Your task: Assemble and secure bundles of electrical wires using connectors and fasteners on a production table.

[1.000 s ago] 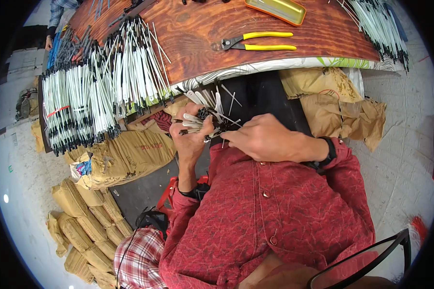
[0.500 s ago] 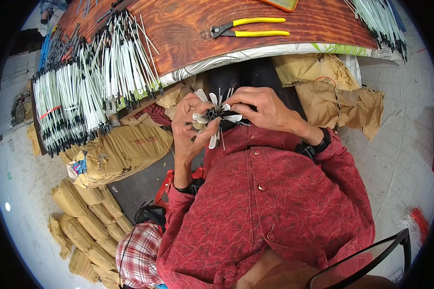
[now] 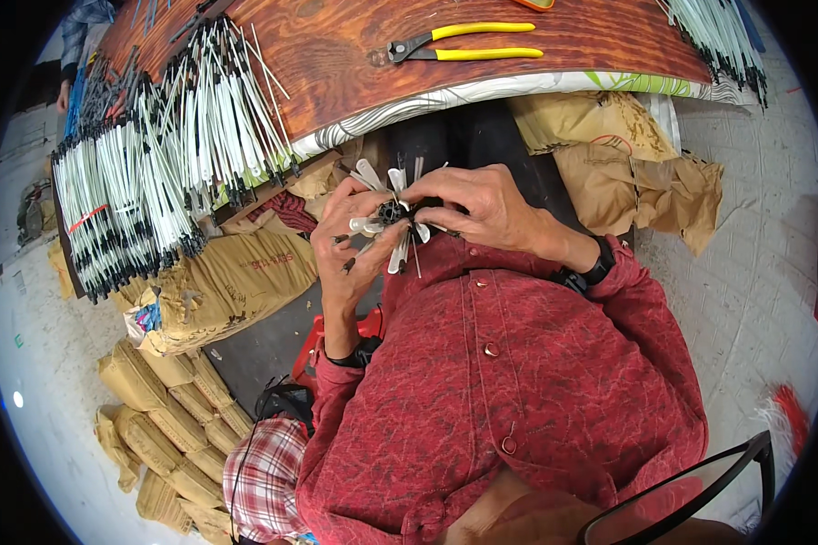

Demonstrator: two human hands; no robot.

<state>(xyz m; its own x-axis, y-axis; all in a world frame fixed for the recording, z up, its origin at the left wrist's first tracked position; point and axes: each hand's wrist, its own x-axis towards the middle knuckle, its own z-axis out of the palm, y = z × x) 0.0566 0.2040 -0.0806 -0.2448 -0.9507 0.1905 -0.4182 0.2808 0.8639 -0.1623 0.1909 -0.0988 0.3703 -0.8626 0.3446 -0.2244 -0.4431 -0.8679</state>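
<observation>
In front of my belly I hold a small black round hub (image 3: 392, 213) with white flat-ended strips and thin rods fanning out around it. My left hand (image 3: 339, 238) is closed around its left side, thumb and fingers against the hub and strips. My right hand (image 3: 493, 211) pinches at its right side, with thumb and forefinger beside a white strip (image 3: 422, 224). The exact grip of the right fingertips is partly hidden. Past my hands, on the table, lie pliers (image 3: 416, 47) with yellow handles and dark jaws.
Bundles of white strips with black ends (image 3: 168, 154) cover the left of the wooden table (image 3: 336, 77). Another bundle (image 3: 718, 45) lies at the right. Brown paper sacks (image 3: 636, 186) are under the table edge, and more sacks (image 3: 164, 400) are stacked at lower left. A person's arm (image 3: 73, 45) shows far left.
Both hands and the hub have shifted slightly left. My right fingers have moved in closer to the hub. A person's arm has come into view at the far left.
</observation>
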